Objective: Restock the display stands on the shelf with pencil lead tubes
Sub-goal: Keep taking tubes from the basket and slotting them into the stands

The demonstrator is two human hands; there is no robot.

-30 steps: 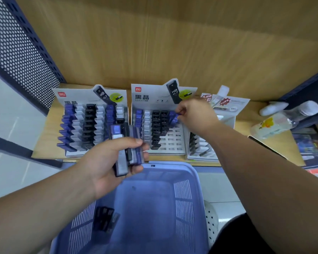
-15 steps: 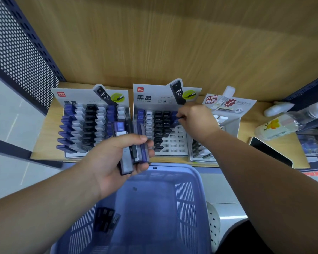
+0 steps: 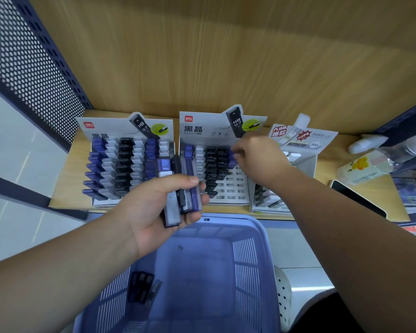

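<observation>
View from a head camera, looking down at a wooden shelf (image 3: 65,186) in a shop. The right hand (image 3: 257,162) reaches forward, arm stretched out from the lower right, to the middle display stand (image 3: 233,188). Its thumb and forefinger are curled together on the cap of a purple tube (image 3: 231,161) in the stand's fifth column, near the top. The spot is a little blurred, but it reads as a pinch. The tube stands in its slot with its long axis running down into the stand, so only the cap end shows. Empty slots lie just below those fingertips, toward the person, filling the stand's lower right part. The left hand (image 3: 154,212) is nearer the person, hovering above the far rim of a blue basket (image 3: 262,236). Its fingers and thumb wrap a bundle of tubes (image 3: 178,188) held side by side, long axes pointing away toward the shelf. That bundle lies to the left of the right fingertips and closer to the body, so the next tube is probably a short reach back and leftward. The left display stand (image 3: 101,131) looks nearly full. A few loose tubes (image 3: 142,287) lie in the basket's near left corner.
</observation>
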